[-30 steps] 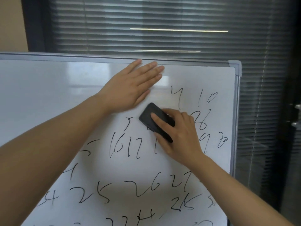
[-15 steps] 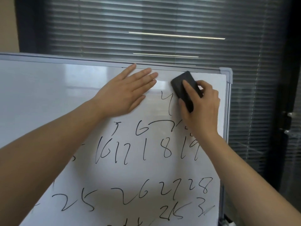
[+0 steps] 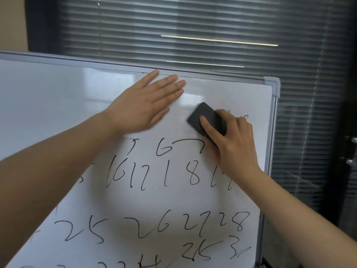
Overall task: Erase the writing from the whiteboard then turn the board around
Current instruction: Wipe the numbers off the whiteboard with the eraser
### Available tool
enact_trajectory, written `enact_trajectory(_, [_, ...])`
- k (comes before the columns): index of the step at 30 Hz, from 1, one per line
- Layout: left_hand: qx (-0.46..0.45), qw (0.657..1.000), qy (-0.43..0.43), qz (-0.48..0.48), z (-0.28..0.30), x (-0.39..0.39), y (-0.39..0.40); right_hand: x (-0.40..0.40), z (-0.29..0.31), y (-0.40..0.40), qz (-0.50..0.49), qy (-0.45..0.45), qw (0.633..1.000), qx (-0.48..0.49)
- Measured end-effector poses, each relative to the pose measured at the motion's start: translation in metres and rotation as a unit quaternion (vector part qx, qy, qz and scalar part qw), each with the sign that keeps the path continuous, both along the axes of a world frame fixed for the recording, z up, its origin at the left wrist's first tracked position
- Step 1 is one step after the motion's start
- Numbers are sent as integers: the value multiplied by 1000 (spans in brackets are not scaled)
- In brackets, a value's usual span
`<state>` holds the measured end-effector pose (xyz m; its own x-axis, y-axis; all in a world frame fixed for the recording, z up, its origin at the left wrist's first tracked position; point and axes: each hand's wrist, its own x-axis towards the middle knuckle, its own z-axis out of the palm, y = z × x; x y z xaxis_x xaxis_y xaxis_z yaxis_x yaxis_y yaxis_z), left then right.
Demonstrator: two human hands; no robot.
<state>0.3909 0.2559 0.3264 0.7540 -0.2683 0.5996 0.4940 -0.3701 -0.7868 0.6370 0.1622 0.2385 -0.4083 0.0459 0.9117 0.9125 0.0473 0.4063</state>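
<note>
A white whiteboard (image 3: 58, 105) in a grey frame fills the lower left of the head view. Black handwritten numbers (image 3: 154, 175) cover its middle and lower part; the top strip is wiped clean. My left hand (image 3: 146, 107) lies flat on the board near the top edge, fingers straight. My right hand (image 3: 231, 144) grips a black eraser (image 3: 206, 117) and presses it on the board at the upper right, just above the number rows. A trace of writing shows beside my right knuckles.
Dark window blinds (image 3: 193, 26) hang behind the board. The board's right frame edge (image 3: 272, 132) and top right corner stand close to my right hand. A dark door frame with metal fittings (image 3: 351, 151) is at the far right.
My right hand swept the eraser from the middle up to the top right corner, then down and left again. The numbers at the upper right are wiped off. My left hand stayed put.
</note>
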Motion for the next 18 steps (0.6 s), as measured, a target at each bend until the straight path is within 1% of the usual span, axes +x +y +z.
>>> enact_trajectory(3, [0, 1000, -3, 1, -1, 0, 0, 3, 11, -2, -8, -10, 1000, -9])
enact_trajectory(6, [-4, 1000, -3, 3, -1, 0, 1, -4, 31, 0, -16, 23, 1000, -6])
enact_trajectory(9, [-4, 1000, -5, 2, -1, -1, 1, -6, 31, 4, -6, 38, 999, -4])
enact_trajectory(11, [-3, 1000, -6, -2, -1, -1, 2, 1, 19, 6, -1, 20, 1000, 3])
enact_trajectory(15, [0, 1000, -7, -8, -1, 0, 2, 22, -13, 0, 0, -54, 998, -13])
enact_trajectory(18, [-1, 1000, -8, -7, -2, 0, 4, 33, -15, -5, -16, -95, 995, -30])
